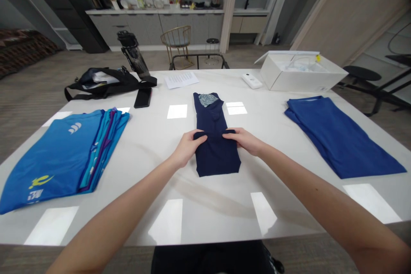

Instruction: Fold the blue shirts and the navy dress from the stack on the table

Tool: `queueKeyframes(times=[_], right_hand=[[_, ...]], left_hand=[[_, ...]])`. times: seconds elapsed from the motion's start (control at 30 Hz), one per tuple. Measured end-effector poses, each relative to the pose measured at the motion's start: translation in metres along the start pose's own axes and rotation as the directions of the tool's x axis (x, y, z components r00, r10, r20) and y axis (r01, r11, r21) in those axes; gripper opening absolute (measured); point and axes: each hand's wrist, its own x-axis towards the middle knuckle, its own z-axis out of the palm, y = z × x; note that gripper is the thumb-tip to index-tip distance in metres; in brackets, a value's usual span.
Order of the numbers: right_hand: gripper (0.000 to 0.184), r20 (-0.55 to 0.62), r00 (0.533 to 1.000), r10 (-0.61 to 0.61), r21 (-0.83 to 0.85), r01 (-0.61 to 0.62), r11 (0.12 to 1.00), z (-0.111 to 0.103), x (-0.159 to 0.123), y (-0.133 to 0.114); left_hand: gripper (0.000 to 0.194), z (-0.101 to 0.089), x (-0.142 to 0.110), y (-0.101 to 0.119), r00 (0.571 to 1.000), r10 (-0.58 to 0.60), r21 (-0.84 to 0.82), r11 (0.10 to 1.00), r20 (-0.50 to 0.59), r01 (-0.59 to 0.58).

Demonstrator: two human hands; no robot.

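A dark navy garment lies folded into a narrow strip in the middle of the white table, its near part doubled over toward the far end. A patch of grey patterned lining shows at its far end. My left hand pinches the left end of the folded edge, thumb on top and fingers beneath. At the right end of the same edge, my right hand grips the cloth in the same way. Both hands are closed on the garment, which rests on the tabletop.
A stack of folded blue shirts lies at left, a folded blue cloth at right. Farther back are a black waist bag, a bottle, a phone, a paper sheet, a white device and an open white box.
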Motion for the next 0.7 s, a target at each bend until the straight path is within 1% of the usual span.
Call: queueKeyframes(times=[0.07,0.13,0.23,0.3,0.4,0.47,0.53,0.6,0.67,0.7], right_hand=[[0.035,-0.044,0.989,-0.144,0.019,0.145,0.989,-0.003,0.01,-0.01],[0.033,-0.095,0.965,-0.244,0.027,0.247,0.969,-0.007,0.026,-0.026],[0.028,-0.228,0.927,-0.296,-0.02,0.299,0.954,-0.014,0.058,-0.057],[0.022,-0.303,0.892,-0.336,-0.06,0.334,0.941,-0.018,0.084,-0.079],[0.019,-0.374,0.843,-0.387,-0.086,0.384,0.919,-0.024,0.125,-0.102],[0.02,-0.411,0.827,-0.383,-0.1,0.377,0.921,-0.028,0.154,-0.108],[0.02,-0.441,0.819,-0.367,-0.148,0.336,0.93,-0.032,0.182,-0.104],[0.018,-0.462,0.804,-0.374,-0.295,0.258,0.92,-0.036,0.205,-0.094],[0.015,-0.458,0.786,-0.416,-0.502,0.157,0.851,-0.041,0.221,-0.082],[0.014,-0.449,0.775,-0.445,-0.586,0.12,0.801,-0.044,0.227,-0.077]], left_hand=[[0.031,-0.001,0.014,0.016,0.996,0.088,0.0,0.996,-0.017,-0.088],[0.031,-0.002,0.037,0.033,0.986,0.163,0.017,0.987,-0.029,-0.162],[0.025,-0.003,0.081,0.059,0.971,0.231,0.03,0.973,-0.068,-0.23],[0.023,-0.004,0.114,0.073,0.961,0.264,0.03,0.964,-0.083,-0.263],[0.021,-0.009,0.162,0.084,0.941,0.325,0.011,0.945,-0.096,-0.326],[0.022,-0.014,0.192,0.08,0.925,0.357,-0.025,0.931,-0.128,-0.363],[0.027,-0.021,0.217,0.066,0.924,0.331,-0.062,0.935,-0.191,-0.348],[0.042,-0.028,0.236,0.048,0.933,0.222,-0.068,0.966,-0.282,-0.25],[0.06,-0.033,0.25,0.033,0.922,0.116,-0.025,0.991,-0.37,-0.135],[0.064,-0.035,0.256,0.028,0.909,0.106,0.018,0.994,-0.404,-0.108]])
